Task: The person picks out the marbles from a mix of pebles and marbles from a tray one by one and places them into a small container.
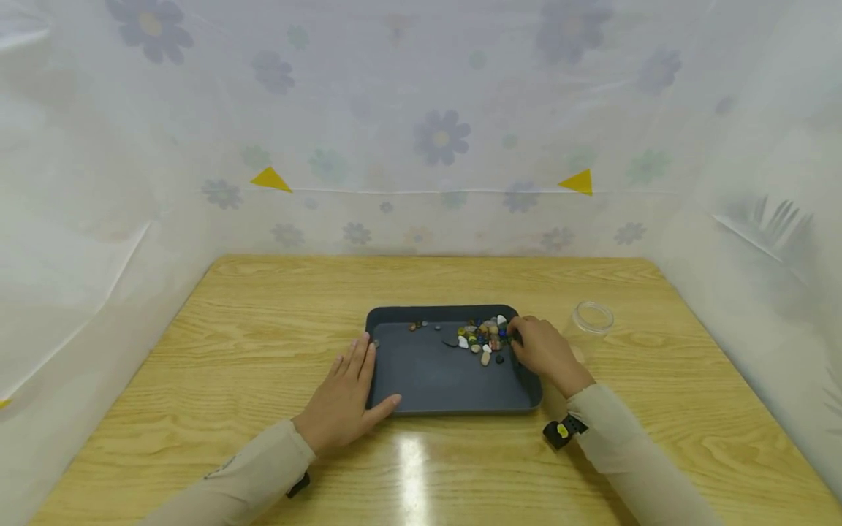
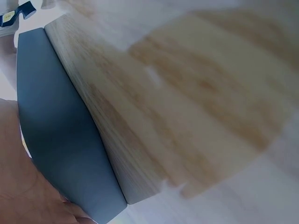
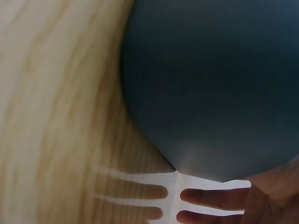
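A dark grey tray [image 1: 434,376] lies on the table, with a loose cluster of small coloured stones [image 1: 483,337] towards its right back. My left hand [image 1: 345,402] rests along the tray's left rim, fingers straight and thumb over the front left corner. The tray's outer wall [image 2: 60,121] stands beside that palm in the left wrist view. Over the right rim reaches my right hand [image 1: 542,354], its fingers bent down at the right edge of the stones. Its fingertips are partly hidden, so whether a stone is between them cannot be told.
A clear glass jar [image 1: 594,318] stands on the wooden table [image 1: 276,314] to the right of the tray, behind the right forearm. Several stray stones [image 1: 413,326] lie along the tray's back left. White flowered sheeting [image 1: 395,146] encloses the back and sides.
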### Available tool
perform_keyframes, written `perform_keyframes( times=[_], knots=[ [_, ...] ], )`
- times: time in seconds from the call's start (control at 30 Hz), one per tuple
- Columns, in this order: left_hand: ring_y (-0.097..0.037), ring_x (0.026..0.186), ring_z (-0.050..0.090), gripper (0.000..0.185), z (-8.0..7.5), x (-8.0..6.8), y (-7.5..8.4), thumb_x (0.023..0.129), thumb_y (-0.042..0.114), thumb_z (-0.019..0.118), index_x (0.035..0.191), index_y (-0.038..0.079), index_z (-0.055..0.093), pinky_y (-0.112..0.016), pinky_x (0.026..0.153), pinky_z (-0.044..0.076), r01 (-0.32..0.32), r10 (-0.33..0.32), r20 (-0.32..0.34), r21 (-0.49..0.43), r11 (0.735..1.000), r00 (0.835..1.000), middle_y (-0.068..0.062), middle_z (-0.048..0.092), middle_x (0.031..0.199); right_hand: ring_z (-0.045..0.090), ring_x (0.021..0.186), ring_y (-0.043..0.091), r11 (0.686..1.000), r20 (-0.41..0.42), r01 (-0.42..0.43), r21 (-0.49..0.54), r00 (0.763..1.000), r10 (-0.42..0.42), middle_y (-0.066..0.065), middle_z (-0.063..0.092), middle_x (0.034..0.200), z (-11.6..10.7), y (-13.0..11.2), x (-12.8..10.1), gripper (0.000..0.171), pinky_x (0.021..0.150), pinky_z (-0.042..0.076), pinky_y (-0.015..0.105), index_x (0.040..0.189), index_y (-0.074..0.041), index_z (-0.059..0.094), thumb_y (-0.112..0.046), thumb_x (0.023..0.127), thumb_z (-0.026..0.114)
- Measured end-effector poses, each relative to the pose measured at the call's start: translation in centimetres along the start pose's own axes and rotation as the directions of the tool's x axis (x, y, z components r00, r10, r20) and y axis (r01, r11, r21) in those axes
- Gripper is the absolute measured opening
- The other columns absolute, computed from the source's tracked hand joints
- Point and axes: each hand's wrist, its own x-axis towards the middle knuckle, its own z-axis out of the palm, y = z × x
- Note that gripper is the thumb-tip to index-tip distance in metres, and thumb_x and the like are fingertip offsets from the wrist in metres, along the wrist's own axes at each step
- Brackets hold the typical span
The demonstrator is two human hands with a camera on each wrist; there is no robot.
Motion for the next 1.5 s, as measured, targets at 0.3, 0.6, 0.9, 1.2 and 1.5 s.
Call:
perform_keyframes(
  times=[0.3,0.6,0.9,1.2,1.5],
  knots=[
    [-0.037,0.146,0.008,0.092,0.0,0.0,0.0,0.095,0.065,0.036,0.150,-0.005,0.018,-0.056,0.114,0.019,-0.001,0.001,-0.005,0.002,1.000,1.000,-0.023,0.004,0.158,0.061,0.075,0.031,0.997,-0.022,-0.009,-0.079,1.000,0.007,0.017,0.064,0.096,0.1,-0.5,0.3,0.016,0.058,0.051,0.039,0.103,-0.001,0.068,-0.005,0.089,0.064],
    [-0.038,0.146,0.008,0.093,0.2,0.1,0.0,0.094,0.066,0.035,0.151,-0.005,0.017,-0.056,0.114,0.019,0.005,-0.005,-0.002,0.012,1.000,1.000,-0.022,0.002,0.158,0.059,0.080,0.035,0.994,-0.030,-0.023,-0.108,0.999,0.019,0.015,0.062,0.090,-0.1,-0.9,0.3,0.011,0.062,0.052,0.042,0.097,-0.002,0.068,-0.006,0.088,0.068],
    [-0.038,0.146,0.006,0.092,0.2,0.1,0.0,0.094,0.066,0.036,0.151,-0.005,0.017,-0.056,0.114,0.018,0.011,-0.011,0.008,0.003,1.000,1.000,-0.022,0.002,0.158,0.057,0.082,0.036,0.993,0.034,-0.027,-0.112,0.999,0.031,0.015,0.060,0.092,-0.1,-0.8,0.3,0.010,0.062,0.051,0.044,0.097,-0.003,0.070,-0.007,0.090,0.064],
    [-0.038,0.146,0.008,0.093,0.0,0.0,0.1,0.094,0.065,0.036,0.150,-0.006,0.016,-0.055,0.115,0.018,0.014,-0.014,0.012,0.008,1.000,1.000,-0.022,0.002,0.158,0.056,0.085,0.035,0.993,0.062,-0.028,-0.117,0.997,0.036,0.013,0.060,0.090,-0.2,-0.8,0.2,0.006,0.065,0.049,0.047,0.093,-0.005,0.067,-0.010,0.090,0.066],
    [-0.037,0.146,0.008,0.092,-0.2,-0.1,0.3,0.095,0.065,0.037,0.150,-0.006,0.016,-0.054,0.115,0.018,0.017,-0.017,0.013,0.009,1.000,1.000,-0.022,0.003,0.158,0.045,0.116,0.054,0.995,-0.067,0.005,-0.096,0.998,-0.011,0.028,0.055,0.123,-1.1,-1.3,-0.5,0.005,0.079,0.047,0.061,0.090,-0.008,0.068,-0.012,0.090,0.068]
  ],
)
